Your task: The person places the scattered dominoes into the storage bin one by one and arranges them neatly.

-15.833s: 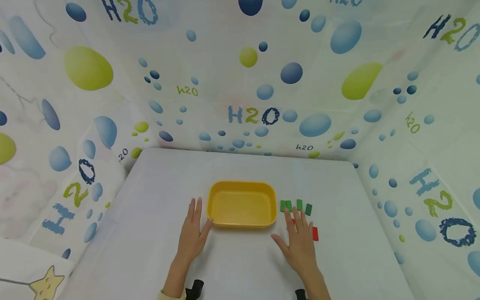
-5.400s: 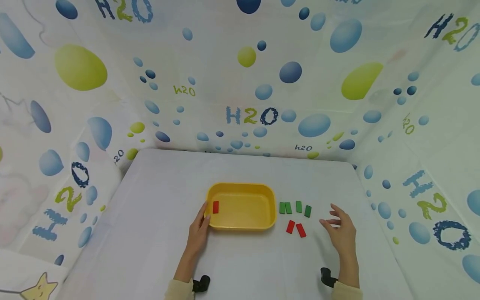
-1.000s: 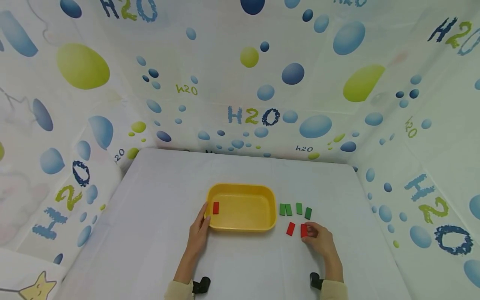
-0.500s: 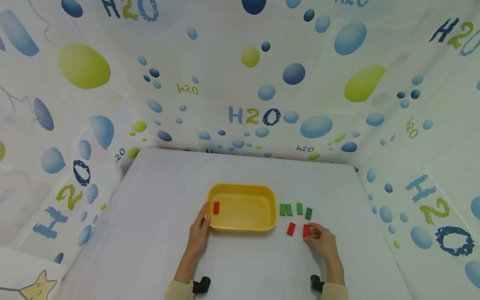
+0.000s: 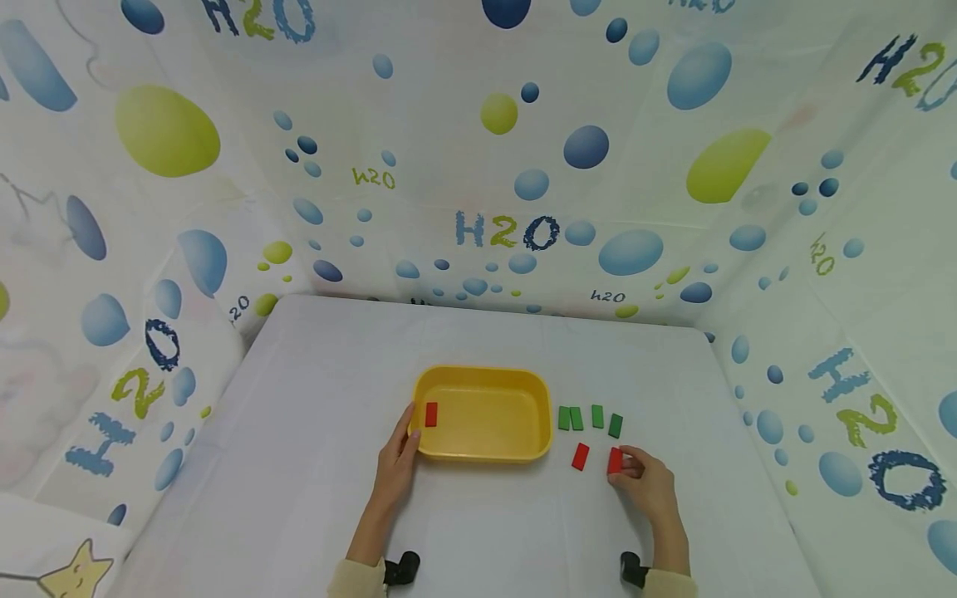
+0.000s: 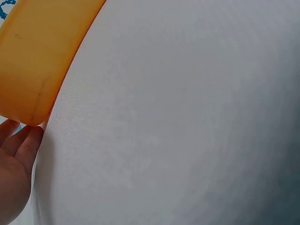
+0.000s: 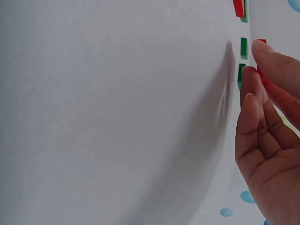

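Right hand (image 5: 649, 486) blocked on its left by a loose red block (image 5: 580, 457), ahead and leftward by four green blocks (image 5: 597, 416), low path farther left barred by the yellow tray (image 5: 486, 458), tray's far end occupied by the left hand (image 5: 396, 467), free passage offered rightward over the tabletop (image 5: 721, 465)

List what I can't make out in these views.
Head: right edge of the held red block, behind the right grip.
Right wrist: most of that block, behind that grip.
Left wrist: inside of the yellow tray, hidden by its outside; far end, cut by top edge.
Head: any markings on the green blocks, too small.
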Motion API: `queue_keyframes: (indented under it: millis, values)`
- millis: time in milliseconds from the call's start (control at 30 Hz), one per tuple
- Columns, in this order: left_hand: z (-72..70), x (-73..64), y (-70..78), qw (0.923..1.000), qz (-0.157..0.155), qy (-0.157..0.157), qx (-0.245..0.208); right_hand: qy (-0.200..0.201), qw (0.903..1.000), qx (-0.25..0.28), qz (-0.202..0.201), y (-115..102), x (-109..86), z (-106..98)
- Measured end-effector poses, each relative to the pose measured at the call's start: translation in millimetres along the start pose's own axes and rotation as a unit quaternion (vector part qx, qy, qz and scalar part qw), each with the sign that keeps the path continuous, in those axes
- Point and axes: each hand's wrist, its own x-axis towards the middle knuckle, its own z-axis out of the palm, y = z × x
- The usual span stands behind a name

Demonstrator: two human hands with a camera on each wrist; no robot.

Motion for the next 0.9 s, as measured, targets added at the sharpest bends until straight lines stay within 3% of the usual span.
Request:
queue_keyframes:
  millis: [400,900]
  values:
    - [-0.6,-0.4,1.0,1.0,-0.003,-0.005,-0.002,0.016,0.9997,0.017,-0.004,-7.7,-1.2,-5.6]
    - [-0.6,-0.3,0.3,1.0,0.006,0.001,0.003,0.043,0.9982,0.037,-0.022,-33.3,2.9,-6.7]
